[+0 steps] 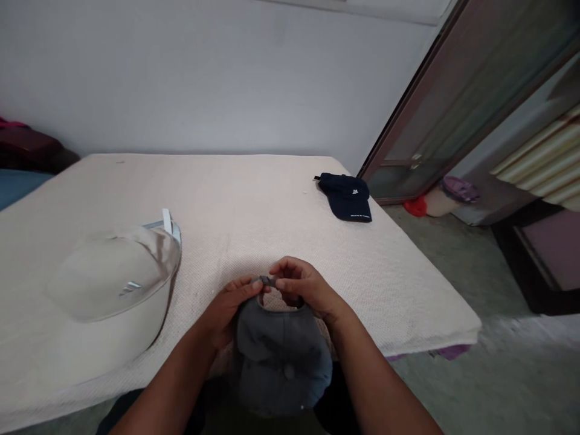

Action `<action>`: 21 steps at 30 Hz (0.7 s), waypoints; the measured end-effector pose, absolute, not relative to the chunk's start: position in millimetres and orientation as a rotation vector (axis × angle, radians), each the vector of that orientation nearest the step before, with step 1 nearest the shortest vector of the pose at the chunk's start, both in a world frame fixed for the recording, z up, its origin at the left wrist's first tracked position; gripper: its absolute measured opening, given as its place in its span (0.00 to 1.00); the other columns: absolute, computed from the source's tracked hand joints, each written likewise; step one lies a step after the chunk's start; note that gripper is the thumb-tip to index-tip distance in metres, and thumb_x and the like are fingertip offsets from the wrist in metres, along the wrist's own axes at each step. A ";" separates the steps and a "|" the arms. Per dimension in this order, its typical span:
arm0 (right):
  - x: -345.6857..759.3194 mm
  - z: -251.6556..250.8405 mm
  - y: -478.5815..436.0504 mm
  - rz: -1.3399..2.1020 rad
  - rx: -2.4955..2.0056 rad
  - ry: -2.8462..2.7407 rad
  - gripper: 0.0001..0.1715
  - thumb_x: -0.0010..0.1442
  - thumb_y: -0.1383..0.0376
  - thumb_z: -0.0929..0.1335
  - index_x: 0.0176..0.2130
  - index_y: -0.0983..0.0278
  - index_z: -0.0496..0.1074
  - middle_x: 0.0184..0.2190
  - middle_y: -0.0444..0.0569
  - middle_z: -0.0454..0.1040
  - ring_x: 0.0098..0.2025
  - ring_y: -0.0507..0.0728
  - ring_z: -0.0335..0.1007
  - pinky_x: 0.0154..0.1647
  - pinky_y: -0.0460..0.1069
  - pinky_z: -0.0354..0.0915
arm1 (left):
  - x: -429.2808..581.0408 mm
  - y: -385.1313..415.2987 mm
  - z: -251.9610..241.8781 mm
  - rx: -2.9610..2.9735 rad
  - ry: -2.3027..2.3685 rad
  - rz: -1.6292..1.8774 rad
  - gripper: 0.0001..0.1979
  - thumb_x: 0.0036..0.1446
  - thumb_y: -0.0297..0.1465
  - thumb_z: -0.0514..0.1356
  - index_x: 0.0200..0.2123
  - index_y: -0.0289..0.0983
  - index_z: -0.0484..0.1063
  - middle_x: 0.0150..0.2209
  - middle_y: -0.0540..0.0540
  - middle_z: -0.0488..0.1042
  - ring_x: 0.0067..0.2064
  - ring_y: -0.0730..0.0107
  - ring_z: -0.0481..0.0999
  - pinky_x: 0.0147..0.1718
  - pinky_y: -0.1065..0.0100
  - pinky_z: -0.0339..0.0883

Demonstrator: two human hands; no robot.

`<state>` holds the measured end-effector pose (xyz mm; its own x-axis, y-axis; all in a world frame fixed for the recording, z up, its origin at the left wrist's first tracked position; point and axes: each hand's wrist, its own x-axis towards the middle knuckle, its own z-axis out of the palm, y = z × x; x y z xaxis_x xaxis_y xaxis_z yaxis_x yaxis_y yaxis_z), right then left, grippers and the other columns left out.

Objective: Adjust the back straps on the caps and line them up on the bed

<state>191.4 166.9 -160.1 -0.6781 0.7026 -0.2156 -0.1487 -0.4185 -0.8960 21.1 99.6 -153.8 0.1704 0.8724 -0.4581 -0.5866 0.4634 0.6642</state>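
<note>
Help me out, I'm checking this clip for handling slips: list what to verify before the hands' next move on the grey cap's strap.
1. Left hand pinches the strap at the grey cap's back opening: ok.
2. Right hand pinches the same strap from the other side: ok.
3. Strap clasp closed: cannot tell, fingers cover it.
4. Grey cap supported underneath: cannot tell; its crown extends past the mattress edge.
5. White cap and navy cap lie apart from both hands: ok.

Open bed [254, 199] ahead, white cap [113, 275] left
</note>
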 end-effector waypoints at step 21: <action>186.8 -175.3 173.5 2.008 -0.875 -0.846 0.16 0.52 0.55 0.71 0.35 0.65 0.72 0.30 0.46 0.73 0.31 0.51 0.68 0.36 0.48 0.63 | -4.9 96.8 -149.1 0.122 0.821 1.156 0.11 0.49 0.37 0.61 0.33 0.36 0.76 0.28 0.41 0.79 0.40 0.50 0.78 0.38 0.58 0.72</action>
<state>186.8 173.5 -175.3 -0.4651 0.8382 -0.2849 -0.3814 -0.4801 -0.7899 -4.9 96.8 -149.1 0.1529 0.8456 -0.5114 -0.7614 0.4307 0.4845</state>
